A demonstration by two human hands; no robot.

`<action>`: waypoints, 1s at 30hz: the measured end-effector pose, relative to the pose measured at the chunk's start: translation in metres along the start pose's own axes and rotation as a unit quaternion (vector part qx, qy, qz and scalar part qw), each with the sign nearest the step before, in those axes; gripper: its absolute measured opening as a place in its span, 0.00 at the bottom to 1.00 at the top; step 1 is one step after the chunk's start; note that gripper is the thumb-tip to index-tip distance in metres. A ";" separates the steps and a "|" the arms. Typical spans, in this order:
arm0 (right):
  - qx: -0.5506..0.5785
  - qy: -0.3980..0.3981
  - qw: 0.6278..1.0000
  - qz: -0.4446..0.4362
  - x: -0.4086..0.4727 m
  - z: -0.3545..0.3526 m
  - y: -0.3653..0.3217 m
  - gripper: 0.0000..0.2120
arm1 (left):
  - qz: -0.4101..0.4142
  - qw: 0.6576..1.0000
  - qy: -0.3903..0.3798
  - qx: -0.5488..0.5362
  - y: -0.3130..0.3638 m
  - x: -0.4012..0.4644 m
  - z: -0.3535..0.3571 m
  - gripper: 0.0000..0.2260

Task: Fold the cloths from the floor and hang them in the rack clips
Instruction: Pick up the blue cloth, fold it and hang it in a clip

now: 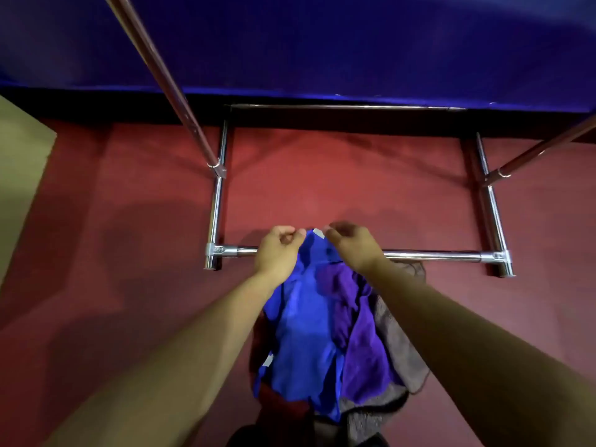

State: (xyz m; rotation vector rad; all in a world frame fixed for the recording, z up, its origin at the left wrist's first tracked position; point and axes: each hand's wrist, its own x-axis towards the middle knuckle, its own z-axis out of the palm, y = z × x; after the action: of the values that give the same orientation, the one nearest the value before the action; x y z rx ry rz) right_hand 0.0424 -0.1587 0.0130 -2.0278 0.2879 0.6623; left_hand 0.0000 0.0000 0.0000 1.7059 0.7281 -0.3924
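Observation:
A blue cloth (pixel 300 333) hangs down from both my hands over a heap of cloths on the red floor. My left hand (pixel 279 253) pinches its top edge on the left. My right hand (pixel 353 245) pinches the top edge on the right, beside a small white label. A purple cloth (pixel 361 350), a grey cloth (pixel 398 350) and a dark red cloth (pixel 283 404) lie in the heap beneath. The chrome rack base (pixel 429 254) crosses just behind my hands. No rack clips are in view.
Two slanted rack poles rise at the left (pixel 167 82) and at the right (pixel 541 153). The rack's side bars (pixel 217 204) frame a patch of red carpet (pixel 348 182). A blue wall (pixel 322 43) stands behind, and a tan panel (pixel 19 175) at far left.

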 end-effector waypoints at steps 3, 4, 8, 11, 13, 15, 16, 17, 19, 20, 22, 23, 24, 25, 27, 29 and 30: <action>-0.060 0.010 0.998 0.015 0.011 0.006 0.015 0.20 | 0.006 0.998 0.014 0.061 -0.010 0.009 0.007 0.18; -0.065 0.013 0.998 0.020 0.013 0.008 0.019 0.18 | -0.004 0.998 0.013 0.066 -0.015 0.009 0.009 0.19; -0.083 0.032 0.996 0.012 0.020 0.012 0.028 0.12 | -0.018 0.993 0.008 0.114 -0.024 0.017 0.021 0.25; -0.132 -0.005 0.991 0.013 0.018 0.014 0.031 0.08 | -0.009 0.986 -0.011 0.167 -0.023 0.015 0.031 0.18; -0.165 -0.023 0.986 0.006 0.016 0.015 0.032 0.04 | 0.017 0.980 -0.015 0.200 -0.021 0.010 0.034 0.12; -0.137 -0.022 0.990 0.000 0.012 0.013 0.030 0.05 | 0.064 0.973 0.005 0.221 -0.015 0.004 0.036 0.09; -0.114 -0.022 0.993 -0.005 0.009 0.011 0.029 0.05 | 0.080 0.973 0.015 0.214 -0.011 0.001 0.035 0.09; -0.097 -0.025 0.995 -0.014 0.005 0.008 0.027 0.04 | 0.090 0.976 0.020 0.199 -0.006 -0.002 0.033 0.08; -0.089 -0.031 0.995 -0.036 -0.005 0.000 0.018 0.06 | 0.088 0.981 -0.001 0.176 0.008 -0.012 0.029 0.07; -0.087 -0.028 0.994 -0.051 -0.011 -0.006 0.012 0.08 | 0.087 0.981 -0.015 0.172 0.015 -0.019 0.026 0.08; -0.085 -0.014 0.993 -0.079 -0.023 -0.018 -0.004 0.08 | 0.102 0.981 -0.026 0.163 0.034 -0.036 0.017 0.08; -0.074 -0.012 0.993 -0.091 -0.031 -0.025 -0.013 0.07 | 0.112 0.981 -0.025 0.156 0.045 -0.046 0.011 0.08; -0.059 -0.015 0.993 -0.100 -0.039 -0.032 -0.022 0.07 | 0.124 0.980 -0.023 0.151 0.056 -0.057 0.005 0.08; -0.039 -0.020 0.993 -0.108 -0.048 -0.040 -0.030 0.07 | 0.136 0.979 -0.021 0.148 0.069 -0.069 -0.002 0.09; 0.003 -0.032 0.992 -0.123 -0.073 -0.055 -0.052 0.08 | 0.158 0.977 -0.019 0.141 0.094 -0.095 -0.014 0.10; 0.050 -0.063 0.989 -0.124 -0.102 -0.068 -0.076 0.11 | 0.180 0.976 -0.012 0.125 0.120 -0.123 -0.025 0.09; 0.066 -0.083 0.986 -0.126 -0.117 -0.075 -0.089 0.13 | 0.195 0.974 -0.003 0.113 0.132 -0.136 -0.030 0.08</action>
State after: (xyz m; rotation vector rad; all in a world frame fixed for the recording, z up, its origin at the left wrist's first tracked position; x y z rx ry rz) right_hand 0.0115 -0.1829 0.1728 -1.8310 -0.0234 0.6303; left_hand -0.0193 -0.0232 0.1893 2.0104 0.3367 -0.2108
